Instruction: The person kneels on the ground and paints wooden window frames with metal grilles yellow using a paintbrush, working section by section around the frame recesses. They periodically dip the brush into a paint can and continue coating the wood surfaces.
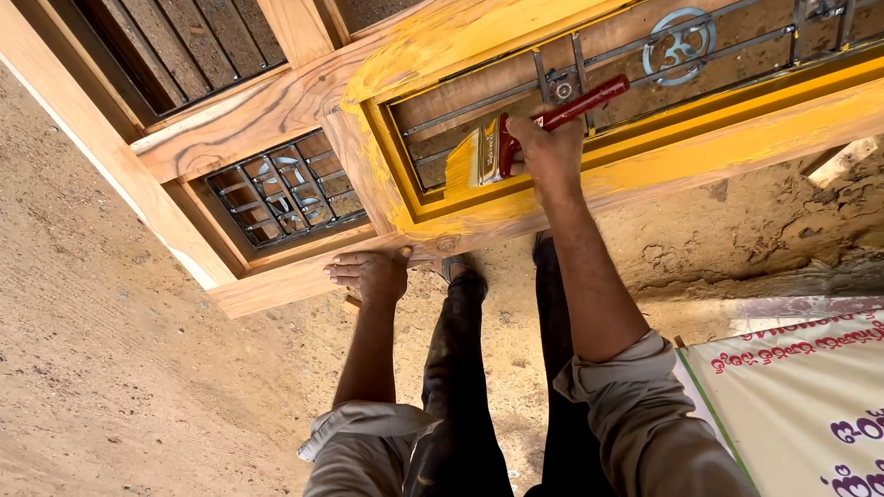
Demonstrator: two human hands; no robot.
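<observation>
Rolled-up grey sleeves [635, 405] and dark trousers [479, 387] sit closest to the camera, with two bare forearms reaching up from them toward a big wooden frame [276, 110] lying on sandy ground [110, 368]. The right hand [550, 152] has its fingers wrapped tight around a paintbrush [516, 138] with a red handle. The brush's yellow-loaded bristles touch the inner edge of the frame's opening, just beside the metal grille bars [589, 74] set in it. Wet yellow paint covers the wood around that opening, while the rest of the frame shows bare grain. The left hand [370, 273] rests flat on the frame's lower rail with its fingers laid out loosely, holding nothing. A smaller grille panel [281, 189] sits above that hand. A printed white sheet [801, 396] lies on the ground at the lower right.
</observation>
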